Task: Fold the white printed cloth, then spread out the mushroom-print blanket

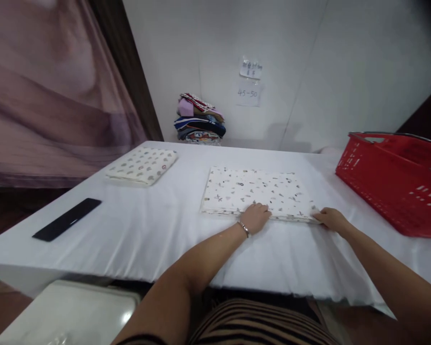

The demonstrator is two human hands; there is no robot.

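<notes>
A white cloth with small printed motifs point(251, 189) lies folded in layers into a flat rectangle. My left hand point(255, 218) is at the middle of its near edge, fingers bent together over the layers. At the near right corner, my right hand point(332, 219) pinches the cloth between thumb and fingers. The undersides of both hands are hidden. Farther left lies a second folded cloth, cream with grey and a few red motifs point(143, 165), apart from both hands.
A white-covered table point(158, 230) bears everything here. On its left is a flat black strip point(68, 219); a red plastic basket point(391, 177) stands at the right. Folded fabrics point(200, 120) are stacked by the wall, below paper signs point(248, 92). A pinkish curtain point(57, 96) hangs left.
</notes>
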